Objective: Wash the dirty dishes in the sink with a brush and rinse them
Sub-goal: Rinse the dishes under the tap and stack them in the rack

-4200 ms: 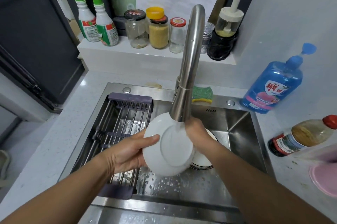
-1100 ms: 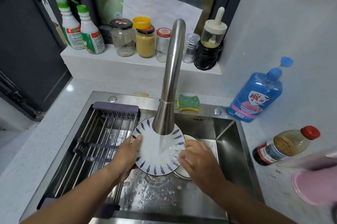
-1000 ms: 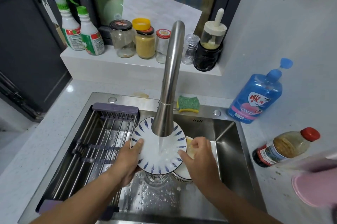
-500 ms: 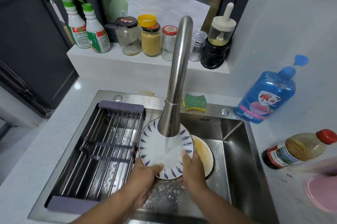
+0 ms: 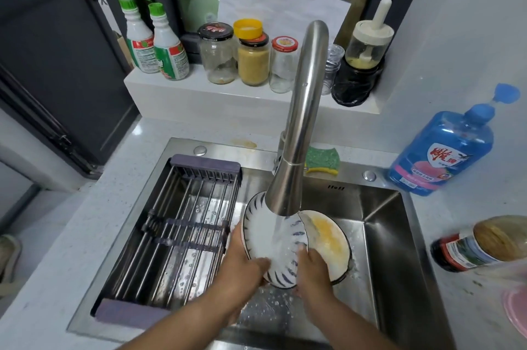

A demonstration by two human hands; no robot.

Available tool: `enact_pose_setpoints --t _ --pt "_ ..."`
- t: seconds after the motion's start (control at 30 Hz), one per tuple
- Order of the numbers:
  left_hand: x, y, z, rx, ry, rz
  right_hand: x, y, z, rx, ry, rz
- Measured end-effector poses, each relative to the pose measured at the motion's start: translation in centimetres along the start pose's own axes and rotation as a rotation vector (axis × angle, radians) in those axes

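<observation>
A white plate with blue dashes on its rim (image 5: pixel 273 238) is tilted under the running steel faucet (image 5: pixel 296 133), and water streams over its face. My left hand (image 5: pixel 242 261) grips its lower left rim with the thumb across the face. My right hand (image 5: pixel 310 267) holds its lower right rim. Behind it in the steel sink (image 5: pixel 382 235) lies a dirty plate (image 5: pixel 328 241) smeared with yellow. No brush is in view.
A purple and steel drying rack (image 5: pixel 176 232) spans the sink's left half. A green and yellow sponge (image 5: pixel 322 161) lies behind the faucet. Blue soap bottle (image 5: pixel 445 150) and sauce bottle (image 5: pixel 482 244) stand right. Jars (image 5: pixel 253 58) and spray bottles (image 5: pixel 154 41) line the ledge.
The plate was turned from underside to patterned face under the water. In the last second both hands slid down to its lower rim and tilted it more upright, which uncovered the yellow-smeared plate.
</observation>
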State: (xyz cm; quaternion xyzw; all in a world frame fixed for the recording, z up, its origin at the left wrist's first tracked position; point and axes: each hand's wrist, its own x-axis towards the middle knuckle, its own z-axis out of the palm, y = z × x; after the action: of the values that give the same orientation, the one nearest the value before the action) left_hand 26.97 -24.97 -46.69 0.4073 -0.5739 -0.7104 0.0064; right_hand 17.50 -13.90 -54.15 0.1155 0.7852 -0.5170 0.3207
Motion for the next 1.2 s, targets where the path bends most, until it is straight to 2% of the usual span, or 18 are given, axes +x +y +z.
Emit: enact_pose_setpoints --t 0.1,0.2,0.3,0.4,0.43,0.5,0.57,0.63,0.7,0.77,0.83,0.93,1.03,1.1,1.2 --pt "0.9 0.5 -0.1 0.172 0.040 0.073 -1.3 -0.1 0.0 0.050 -0.014 0.122" --pt "1.6 3.1 -0.9 0.332 0.003 0.069 -0.3 -0.8 -0.9 -0.015 -0.123 0.091" --pt "2.3 5.5 -2.0 0.365 -0.070 -0.094 0.9 -2.1 -2.4 -0.103 -0.237 0.039" --pt "2.8 6.4 -3.1 0.195 -0.169 -0.349 0.8 -3.5 -4.0 -0.079 -0.427 0.102" --pt "2.8 6.3 -3.5 0.152 -0.171 -0.382 0.8 -3.9 -4.4 -0.034 -0.487 0.132" --pt "3.0 5.6 -4.3 0.156 -0.180 -0.315 0.8 -4.9 -5.2 -0.006 -0.535 0.193" --pt "2.5 5.2 -5.5 0.410 -0.276 -0.107 0.8 -6.1 -5.9 0.010 -0.569 0.273" --pt "1.9 5.1 -6.5 0.621 -0.447 0.090 1.2 -7.1 -6.2 0.032 -0.577 0.396" --pt "1.6 4.9 -7.2 0.611 -0.574 0.140 1.5 -8.0 -6.0 0.046 -0.566 0.518" --pt "1.5 4.5 -7.0 0.643 -0.595 0.217 1.6 -9.0 -5.7 0.020 -0.543 0.562" --pt "1.6 4.0 -6.6 0.632 -0.531 0.268 1.6 -9.8 -5.6 -0.027 -0.547 0.529" --pt "1.3 2.9 -6.0 0.356 -0.487 0.201 0.7 -10.5 -5.6 -0.173 -0.530 0.436" --pt "0.7 1.3 -5.1 0.034 -0.377 0.023 0.4 -9.6 -3.8 -0.471 -0.324 0.175" --pt "0.2 0.3 -4.0 -0.114 -0.289 -0.081 -0.1 -8.6 -1.9 -0.579 -0.264 -0.040" --pt "-0.4 -0.2 -1.9 -0.347 -0.180 -0.167 -2.7 -6.3 1.5 -0.536 -0.110 -0.313"
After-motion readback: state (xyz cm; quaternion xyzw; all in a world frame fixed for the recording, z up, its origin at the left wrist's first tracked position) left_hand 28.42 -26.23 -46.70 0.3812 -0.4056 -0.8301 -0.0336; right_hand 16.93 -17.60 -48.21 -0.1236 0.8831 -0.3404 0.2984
